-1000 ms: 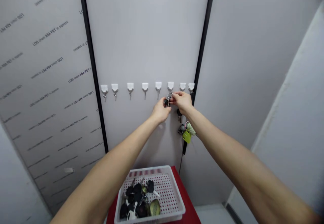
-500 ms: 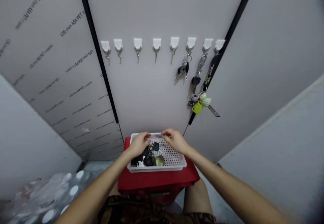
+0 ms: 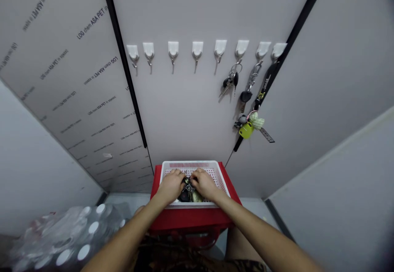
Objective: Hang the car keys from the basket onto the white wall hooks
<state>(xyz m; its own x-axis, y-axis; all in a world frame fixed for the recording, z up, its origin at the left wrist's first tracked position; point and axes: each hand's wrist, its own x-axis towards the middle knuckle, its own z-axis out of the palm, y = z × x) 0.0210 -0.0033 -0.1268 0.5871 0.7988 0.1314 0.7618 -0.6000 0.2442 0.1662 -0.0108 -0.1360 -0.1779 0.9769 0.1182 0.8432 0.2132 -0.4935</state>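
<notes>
Both my hands are down in a white plastic basket (image 3: 222, 181). My left hand (image 3: 171, 186) is closed, its fingertips on the near side of a bunch of keys (image 3: 187, 186). From the other side my right hand (image 3: 203, 184) pinches at the same bunch, its fingers curled. Between and below the hands lie a dark round fob (image 3: 184, 197) and a yellowish-gold piece (image 3: 196, 197). My fingers hide part of the keys, and the left hand covers the basket's left side.
The basket stands on a red surface (image 3: 191, 219). White hooks (image 3: 197, 48) line the wall ahead. Keys on a ring (image 3: 229, 82), a key on a chain (image 3: 245, 96) and a lanyard with a lime-green tag (image 3: 246, 130) hang at right. Wrapped bottles (image 3: 83, 231) stand at lower left.
Both hands have lowered from near the basket's back rim into it and come together at the keys. The camera view has shifted slightly.
</notes>
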